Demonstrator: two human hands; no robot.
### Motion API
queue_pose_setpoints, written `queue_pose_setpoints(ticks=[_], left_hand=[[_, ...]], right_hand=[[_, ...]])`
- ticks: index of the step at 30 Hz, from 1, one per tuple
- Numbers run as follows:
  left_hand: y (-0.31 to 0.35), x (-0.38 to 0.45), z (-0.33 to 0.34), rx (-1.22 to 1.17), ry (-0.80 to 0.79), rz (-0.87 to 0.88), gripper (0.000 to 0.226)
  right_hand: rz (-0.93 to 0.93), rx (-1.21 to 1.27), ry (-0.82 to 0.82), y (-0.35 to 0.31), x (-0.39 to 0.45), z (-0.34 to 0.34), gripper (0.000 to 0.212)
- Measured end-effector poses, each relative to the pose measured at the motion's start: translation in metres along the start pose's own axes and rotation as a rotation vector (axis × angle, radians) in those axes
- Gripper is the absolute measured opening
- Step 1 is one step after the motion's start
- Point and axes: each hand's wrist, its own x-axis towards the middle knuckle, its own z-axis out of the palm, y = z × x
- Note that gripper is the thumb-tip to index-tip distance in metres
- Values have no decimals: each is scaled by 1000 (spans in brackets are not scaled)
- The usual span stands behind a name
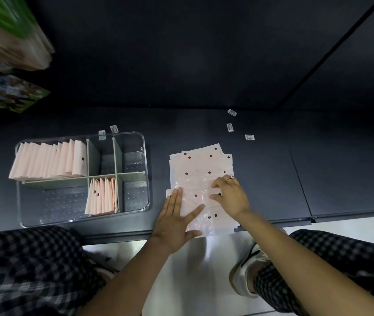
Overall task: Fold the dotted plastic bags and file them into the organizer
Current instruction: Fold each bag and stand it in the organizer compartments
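Hands — left hand [176,218] fingers flat, right hand [231,197] fingers curled — on bag stack [200,165], one organizer [146,160]

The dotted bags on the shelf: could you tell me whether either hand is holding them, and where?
The left hand presses flat on the bag pile's near left edge; the right hand touches its right side with curled fingers.

Thin pale-pink plastic bags with dark dots [200,165]: glossy, crinkled, sheen near the middle. Clear hard-plastic rectangular organizer [146,156]: shiny rim, dimpled floor, matt grey-green dividers [117,156]. Dark flat shelf surface [204,124]: matt, smooth. Checked woven cloth trousers [26,258]: soft, dull. White floor [195,258]: glossy, reflective.
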Motion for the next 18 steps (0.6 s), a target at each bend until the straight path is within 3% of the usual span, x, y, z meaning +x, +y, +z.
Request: queue_pose_setpoints(ticks=[9, 12, 14, 18], left_hand=[[-2, 1, -5, -4, -50, -6, 69], [0, -4, -16, -11, -14, -14, 64], [3, -11, -21, 17, 104, -21, 60], [14, -22, -16, 18, 326, 18, 64]], right_hand=[[8, -40, -286, -10, 16, -20, 10], [16, -5, -315, -15, 12, -25, 17], [76, 105, -320, -16, 6, -27, 18], [304, 567, -261, -18, -21, -22, 28]])
